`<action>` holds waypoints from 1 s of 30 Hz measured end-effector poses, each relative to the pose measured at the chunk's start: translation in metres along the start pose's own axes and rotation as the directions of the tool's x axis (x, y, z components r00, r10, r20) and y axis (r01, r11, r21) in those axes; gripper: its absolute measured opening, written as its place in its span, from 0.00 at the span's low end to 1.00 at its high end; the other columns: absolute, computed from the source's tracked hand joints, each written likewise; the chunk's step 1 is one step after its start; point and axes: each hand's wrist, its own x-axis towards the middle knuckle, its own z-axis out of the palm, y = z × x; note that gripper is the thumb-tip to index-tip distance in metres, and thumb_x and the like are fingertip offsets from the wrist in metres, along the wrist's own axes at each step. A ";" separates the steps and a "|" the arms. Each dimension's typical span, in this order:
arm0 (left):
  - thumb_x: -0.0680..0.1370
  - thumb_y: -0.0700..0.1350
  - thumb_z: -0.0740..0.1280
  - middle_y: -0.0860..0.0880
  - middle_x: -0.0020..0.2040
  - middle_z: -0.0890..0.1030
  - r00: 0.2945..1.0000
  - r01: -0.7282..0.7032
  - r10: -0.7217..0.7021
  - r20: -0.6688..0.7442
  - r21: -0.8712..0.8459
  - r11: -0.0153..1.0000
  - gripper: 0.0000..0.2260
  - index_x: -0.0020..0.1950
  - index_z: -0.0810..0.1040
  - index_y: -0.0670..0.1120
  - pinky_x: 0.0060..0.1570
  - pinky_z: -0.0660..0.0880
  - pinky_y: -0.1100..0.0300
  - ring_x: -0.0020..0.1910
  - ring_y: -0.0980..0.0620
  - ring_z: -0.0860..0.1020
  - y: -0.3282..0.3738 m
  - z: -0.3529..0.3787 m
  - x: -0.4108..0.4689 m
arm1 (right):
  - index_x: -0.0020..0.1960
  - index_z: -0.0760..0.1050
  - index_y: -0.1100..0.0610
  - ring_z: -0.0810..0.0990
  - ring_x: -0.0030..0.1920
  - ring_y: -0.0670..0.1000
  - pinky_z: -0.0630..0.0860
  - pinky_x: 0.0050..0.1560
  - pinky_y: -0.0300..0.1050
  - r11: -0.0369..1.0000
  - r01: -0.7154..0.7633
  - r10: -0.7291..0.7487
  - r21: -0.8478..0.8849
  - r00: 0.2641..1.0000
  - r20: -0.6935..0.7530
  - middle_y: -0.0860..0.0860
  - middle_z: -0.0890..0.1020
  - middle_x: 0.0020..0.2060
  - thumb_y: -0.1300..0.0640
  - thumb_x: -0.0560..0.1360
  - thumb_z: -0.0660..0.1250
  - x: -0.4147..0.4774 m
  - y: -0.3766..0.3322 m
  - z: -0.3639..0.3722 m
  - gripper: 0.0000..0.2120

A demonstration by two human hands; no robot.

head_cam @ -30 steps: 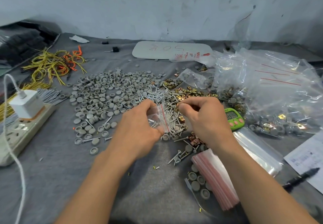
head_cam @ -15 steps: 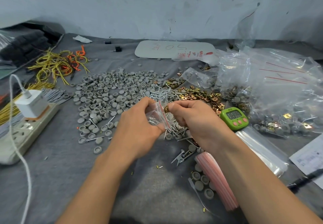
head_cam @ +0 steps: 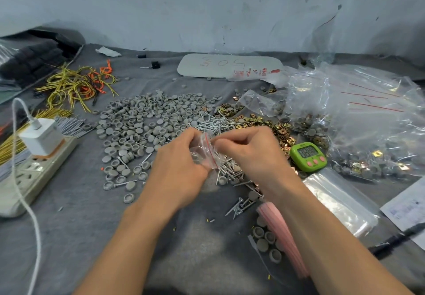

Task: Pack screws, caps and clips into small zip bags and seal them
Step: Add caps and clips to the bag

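My right hand (head_cam: pixel 250 156) has moved onto the small zip bag (head_cam: pixel 208 154) that my left hand (head_cam: pixel 177 168) grips; both pinch it. Its contents are blurred.

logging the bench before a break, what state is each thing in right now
small zip bag, held in both hands, sealed or not cannot tell
left hand, grips the bag's body
right hand, pinches the bag at its red strip
green timer, showing digits too blurred to read
white charger, plugged into the power strip
empty zip bags, stacked flat
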 end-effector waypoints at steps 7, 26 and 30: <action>0.72 0.52 0.78 0.64 0.39 0.79 0.993 0.023 -0.026 -0.113 -0.025 0.999 0.14 0.48 0.74 0.58 0.33 0.65 0.70 0.45 0.72 0.73 -0.004 -0.007 0.001 | 0.40 0.85 0.45 0.80 0.40 0.49 0.79 0.52 0.50 0.820 -0.182 0.109 -0.543 0.980 -0.164 0.45 0.87 0.44 0.63 0.75 0.73 0.003 0.014 -0.036 0.13; 0.73 0.53 0.78 0.61 0.44 0.78 0.998 0.050 -0.050 -0.032 0.003 0.999 0.15 0.49 0.72 0.59 0.37 0.69 0.62 0.43 0.62 0.76 -0.001 -0.005 -0.001 | 0.35 0.77 0.46 0.78 0.35 0.40 0.78 0.59 0.54 0.815 -0.071 -0.007 -0.575 0.991 -0.132 0.40 0.80 0.31 0.55 0.72 0.79 -0.002 0.022 -0.043 0.13; 0.73 0.51 0.78 0.60 0.44 0.79 1.000 0.029 -0.028 -0.009 0.028 0.999 0.15 0.48 0.72 0.56 0.39 0.70 0.60 0.44 0.60 0.77 0.002 -0.001 -0.001 | 0.37 0.77 0.47 0.78 0.32 0.38 0.71 0.32 0.31 0.875 0.019 -0.098 -0.484 0.986 -0.138 0.42 0.79 0.32 0.57 0.73 0.78 -0.004 0.025 -0.039 0.12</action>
